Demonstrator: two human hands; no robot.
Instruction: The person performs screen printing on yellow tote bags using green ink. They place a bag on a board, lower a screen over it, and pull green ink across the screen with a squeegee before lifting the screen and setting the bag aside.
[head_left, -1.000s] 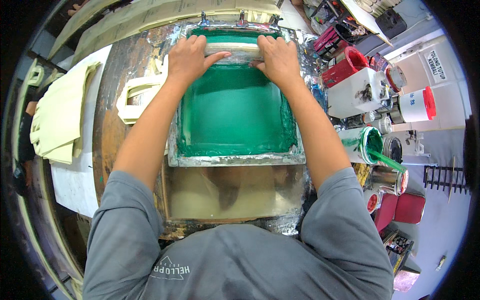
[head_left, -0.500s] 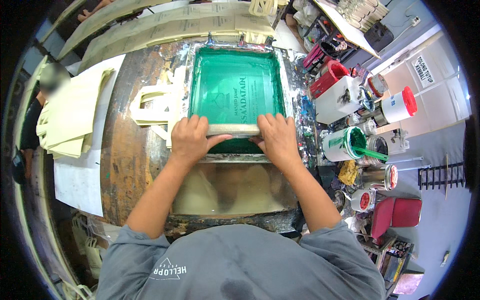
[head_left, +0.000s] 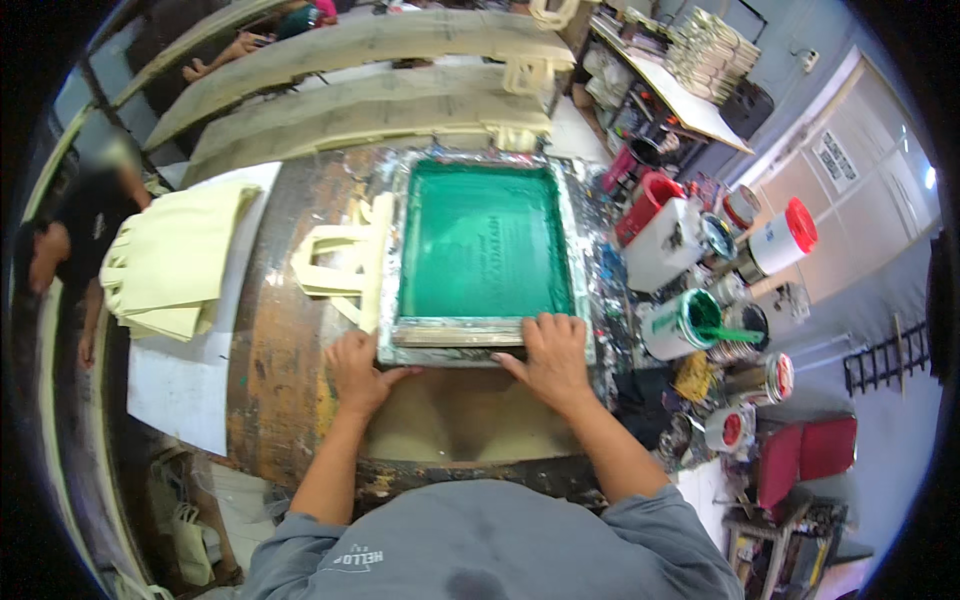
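Note:
A screen-printing frame (head_left: 583, 300) with wet green ink across its mesh (head_left: 455, 240) lies on the worktable; dark lettering shows faintly through. Along its near end rests a squeegee (head_left: 460, 332), parallel to the near edge. My left hand (head_left: 358, 372) is at the frame's near left corner, fingers curled beside it and thumb along the near edge. At the near right, my right hand (head_left: 556, 362) curls over the frame and covers the squeegee's right end, its thumb at the near edge. A cream fabric bag (head_left: 374, 270) sticks out with its handles left of the frame.
Stacked cream bags (head_left: 180, 255) lie on a white sheet (head_left: 185, 390) at the left, with a person (head_left: 90, 225) beyond. On the right stand a green ink tub (head_left: 672, 328), a white container (head_left: 660, 245) and other pots. Long racks (head_left: 370, 115) cross the back.
The squeegee has come to the frame's near end, and green ink now covers the mesh more thickly. My left hand has left the squeegee for the frame's corner. The view has shifted.

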